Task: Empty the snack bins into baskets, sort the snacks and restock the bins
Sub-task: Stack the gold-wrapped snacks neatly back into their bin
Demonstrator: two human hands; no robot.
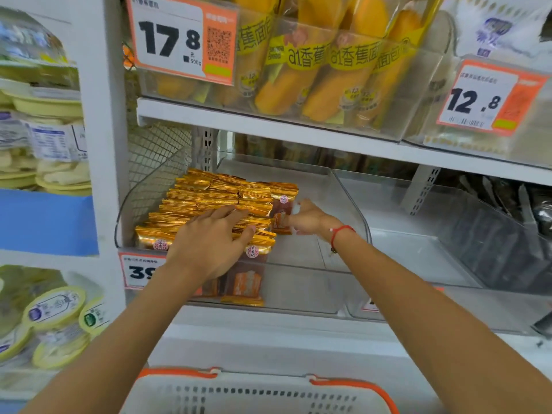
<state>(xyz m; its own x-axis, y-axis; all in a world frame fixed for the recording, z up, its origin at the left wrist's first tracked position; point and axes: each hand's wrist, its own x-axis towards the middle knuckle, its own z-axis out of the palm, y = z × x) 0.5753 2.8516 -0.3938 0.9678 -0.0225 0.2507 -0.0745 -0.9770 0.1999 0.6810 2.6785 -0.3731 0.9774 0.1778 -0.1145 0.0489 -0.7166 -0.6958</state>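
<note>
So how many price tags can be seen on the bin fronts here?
4, one only just. The 17.8 tag is upper left, the 12.8 tag upper right, the 39 tag is half behind the left hand, and an orange-edged sliver shows behind the right forearm.

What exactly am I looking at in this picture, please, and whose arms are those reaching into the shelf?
There is no machine here: a person wears a camera on the head, so this one view looks forward and down along their own arms. The left hand rests flat on rows of gold snack packets that fill the left part of a clear plastic bin on a shop shelf. The right hand, with a red wrist string, pinches one upright packet at the rows' edge. The bin's right part is bare. Below, a white basket with an orange rim waits. Banana bread packs sit on the shelf above.
</note>
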